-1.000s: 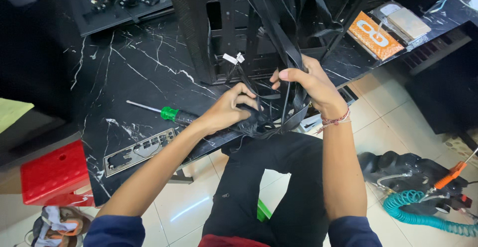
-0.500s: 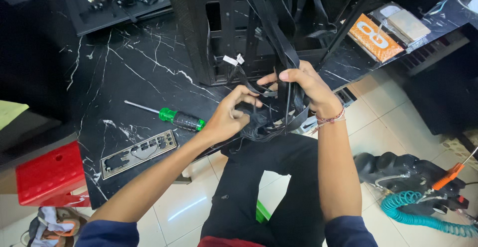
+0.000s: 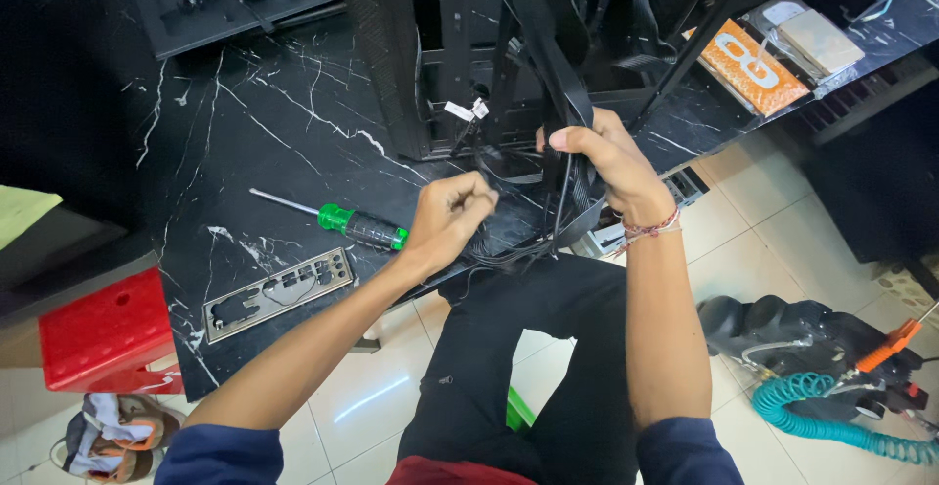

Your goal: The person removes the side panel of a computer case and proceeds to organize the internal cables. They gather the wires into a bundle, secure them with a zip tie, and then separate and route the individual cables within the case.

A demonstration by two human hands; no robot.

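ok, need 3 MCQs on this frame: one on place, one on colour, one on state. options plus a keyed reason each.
1. Where does the screwdriver lie?
A. On the marble tabletop, left of the left hand
B. On the floor tiles
C. Inside the computer case

2. What colour is the stool at the lower left?
A. Blue
B. Red
C. White

3. What is the right hand doing?
A. Lying flat on the table
B. Holding the screwdriver
C. Closed around a bundle of black cables

Key: 1 A, it rests on the dark veined top above the metal I/O plate. 2 B, its plastic seat is plainly red. 3 C, fingers wrap the flat cables hanging from the black computer case.
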